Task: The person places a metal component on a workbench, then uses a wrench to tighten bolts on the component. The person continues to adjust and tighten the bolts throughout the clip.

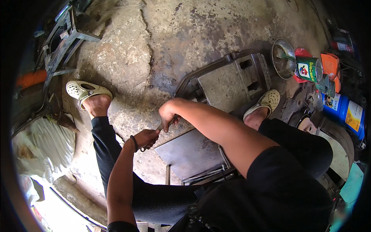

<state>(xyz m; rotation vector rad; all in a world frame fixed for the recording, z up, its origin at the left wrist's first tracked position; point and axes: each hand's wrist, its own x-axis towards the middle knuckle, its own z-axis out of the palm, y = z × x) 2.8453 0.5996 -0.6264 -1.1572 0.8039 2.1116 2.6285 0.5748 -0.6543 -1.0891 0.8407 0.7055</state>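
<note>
My left hand point(146, 139), a dark band at its wrist, is closed round a slim metal wrench point(160, 126), whose ring-like end pokes out below the fingers. Just above and to the right, my right hand point(170, 115) curls its fingers round the upper part of the wrench. The palm side of this hand is hidden, so I cannot tell what else it touches. Beyond my right forearm lies a heavy grey metal vise-like frame point(224, 87) on the floor. Close below my hands is a flat metal plate point(189, 152), partly covered by my right arm.
Stained concrete floor point(185, 34) spreads ahead. A metal bowl point(283, 58), a green can point(309, 69), an orange case point(330, 71) and a blue bucket point(344, 112) stand at the right. At the left are a steel frame point(63, 42) and a white sack point(46, 145).
</note>
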